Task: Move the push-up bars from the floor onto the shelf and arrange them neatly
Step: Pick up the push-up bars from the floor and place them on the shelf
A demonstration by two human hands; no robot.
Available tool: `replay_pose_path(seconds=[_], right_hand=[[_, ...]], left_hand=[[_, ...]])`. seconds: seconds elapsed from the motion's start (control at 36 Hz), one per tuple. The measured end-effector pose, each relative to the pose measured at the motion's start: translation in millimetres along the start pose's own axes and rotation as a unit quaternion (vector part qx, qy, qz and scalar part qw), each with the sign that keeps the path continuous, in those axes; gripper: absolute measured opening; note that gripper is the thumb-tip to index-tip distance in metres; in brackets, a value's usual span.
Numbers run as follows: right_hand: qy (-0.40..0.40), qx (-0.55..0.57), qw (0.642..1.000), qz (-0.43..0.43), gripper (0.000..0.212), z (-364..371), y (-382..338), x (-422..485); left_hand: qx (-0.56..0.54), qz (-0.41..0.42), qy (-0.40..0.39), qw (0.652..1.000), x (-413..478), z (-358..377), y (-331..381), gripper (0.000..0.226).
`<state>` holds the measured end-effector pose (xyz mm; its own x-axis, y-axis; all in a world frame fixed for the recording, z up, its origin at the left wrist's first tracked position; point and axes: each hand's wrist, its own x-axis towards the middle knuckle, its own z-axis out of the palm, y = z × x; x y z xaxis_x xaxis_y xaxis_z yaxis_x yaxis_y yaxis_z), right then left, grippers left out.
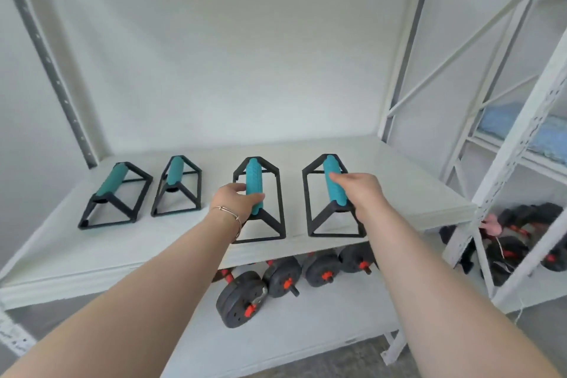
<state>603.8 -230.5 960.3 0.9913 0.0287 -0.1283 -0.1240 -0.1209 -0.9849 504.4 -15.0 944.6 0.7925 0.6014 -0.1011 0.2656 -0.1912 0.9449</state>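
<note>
While standing on white shelf board (129,255) | left hand (234,198) wraps third black-framed teal-grip push-up bar (256,190), right hand (359,190) fourth (333,184) | grips run front-to-back, nearly parallel

Four push-up bars (214,193) on shelf (399,163) — both hands w/ grip on right two

four teal-grip push-up bars (115,193) (177,186) (259,199) (333,195) on the shelf (92,255), two hands (234,198) (360,190), and roughly four dumbbells (242,298) visible underneath.
</note>
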Motion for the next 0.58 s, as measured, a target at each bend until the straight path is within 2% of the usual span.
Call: replay_pose_path(seconds=[0.14, 0.28, 0.42, 0.53, 0.58], right_hand=[[-0.043, -0.019, 0.999, 0.012, 0.019, 25.3, -4.7, 79.2], [-0.080, -0.035, 0.996, 0.019, 0.022, 53.0, -9.2, 145.0], [-0.116, -0.058, 0.991, 0.028, 0.020, 81.7, -6.8, 187.9], [-0.134, -0.092, 0.986, 0.020, 0.020, 99.4, 1.5, 211.1], [-0.147, -0.097, 0.984, 0.021, 0.019, 106.3, 6.5, 220.6]], left_hand=[[-0.010, -0.017, 0.037, 0.999, 56.3, 21.6, 18.0, 0.053], [0.028, -0.029, 0.072, 0.997, 105.5, 39.4, 28.8, 0.048], [0.094, -0.041, 0.098, 0.990, 138.0, 48.8, 28.6, 0.040], [0.117, -0.071, 0.102, 0.985, 156.8, 53.9, 23.3, 0.024], [0.117, -0.083, 0.103, 0.984, 165.4, 55.4, 21.0, 0.023]])
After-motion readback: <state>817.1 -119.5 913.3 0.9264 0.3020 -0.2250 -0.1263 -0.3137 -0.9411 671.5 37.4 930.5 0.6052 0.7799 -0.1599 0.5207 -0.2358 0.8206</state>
